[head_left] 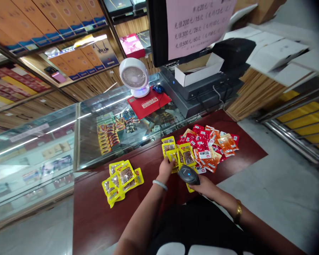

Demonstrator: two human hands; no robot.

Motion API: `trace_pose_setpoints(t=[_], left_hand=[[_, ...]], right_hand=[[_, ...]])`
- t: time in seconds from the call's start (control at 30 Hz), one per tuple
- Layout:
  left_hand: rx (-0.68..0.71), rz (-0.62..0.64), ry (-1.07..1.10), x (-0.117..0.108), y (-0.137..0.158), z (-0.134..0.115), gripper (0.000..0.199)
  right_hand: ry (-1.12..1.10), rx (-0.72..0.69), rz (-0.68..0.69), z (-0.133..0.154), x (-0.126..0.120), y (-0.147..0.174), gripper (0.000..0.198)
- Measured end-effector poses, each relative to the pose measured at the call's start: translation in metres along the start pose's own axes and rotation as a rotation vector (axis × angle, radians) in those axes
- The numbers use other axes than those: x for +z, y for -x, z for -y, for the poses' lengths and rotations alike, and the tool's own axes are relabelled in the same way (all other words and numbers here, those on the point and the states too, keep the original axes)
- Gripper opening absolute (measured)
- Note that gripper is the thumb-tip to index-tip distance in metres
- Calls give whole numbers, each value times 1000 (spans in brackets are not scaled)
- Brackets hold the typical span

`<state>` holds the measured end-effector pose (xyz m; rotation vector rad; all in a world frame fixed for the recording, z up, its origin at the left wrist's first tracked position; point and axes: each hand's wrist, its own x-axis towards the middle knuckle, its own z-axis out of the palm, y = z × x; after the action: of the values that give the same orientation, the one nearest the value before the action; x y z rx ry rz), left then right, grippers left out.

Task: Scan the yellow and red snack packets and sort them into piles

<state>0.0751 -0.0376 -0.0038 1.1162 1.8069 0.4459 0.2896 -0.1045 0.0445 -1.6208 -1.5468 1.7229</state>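
My left hand (166, 169), a pale bangle on its wrist, is closed on the lower edge of a yellow snack packet (173, 154). More yellow packets lie around and under it. In my right hand (206, 186) is a dark barcode scanner (187, 173) with a small blue light, its head just below the yellow packets. Part of another yellow packet (190, 188) shows beneath the scanner. Red and orange snack packets (204, 147) lie heaped to the right. Apart from these, a loose pile of yellow packets (123, 179) rests on the left of the dark red table (93, 226).
Behind the table stands a glass display counter (93, 122), bearing a white fan (135, 76), a red mat (151, 106) and a blue mouse (157, 88). A monitor (159, 39) with a pink notice rises beyond. Metal railing (295, 138) runs at the right.
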Motion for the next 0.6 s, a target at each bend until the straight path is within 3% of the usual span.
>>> trace_pose_setpoints(t=[0.13,0.27,0.43,0.6], left_hand=[[57,-39,147,-12,-6,12,20],[83,-103,359,-32,1,34,29],[8,-178,576,-60,21,58,39],[-23,-241,631,-78,39,82,42]], right_hand=[[-14,12,-18,-4,-1,1,46],[-14,10,-3,-1,4,-3,47],[11,-43,33,9,12,-12,46],[63,-89,88,14,24,-25,49]])
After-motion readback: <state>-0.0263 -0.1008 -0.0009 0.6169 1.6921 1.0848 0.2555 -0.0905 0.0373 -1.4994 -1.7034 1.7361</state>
